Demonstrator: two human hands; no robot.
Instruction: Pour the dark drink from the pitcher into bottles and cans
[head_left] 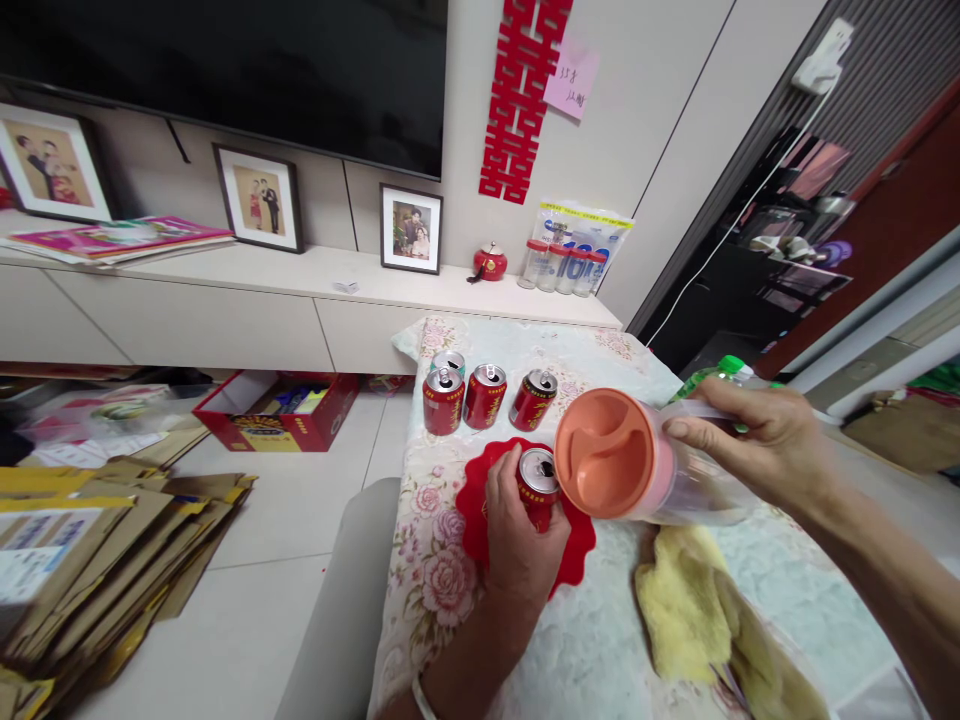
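Note:
My left hand (pixel 523 545) is wrapped round an opened red can (pixel 538 478), which stands upright on a red scalloped mat (pixel 577 545). Close by on the right, my right hand (pixel 757 440) grips the handle of a clear pitcher (pixel 686 470) with an orange lid (pixel 606 452). The pitcher is tilted, its lid facing the can; whether liquid flows cannot be made out. Behind the mat stand more opened red cans (pixel 486 397) and a teal-rimmed can (pixel 448 362). A yellow cloth (pixel 686 605) lies right of the mat.
The table has a floral cloth (pixel 435 540). A green-capped bottle (pixel 727 370) is behind my right hand. Beyond the table, a white cabinet (pixel 337 270) holds picture frames, a red jar (pixel 490 262) and glasses. Flattened cardboard (pixel 112 570) and a red box (pixel 277 410) lie on the floor at left.

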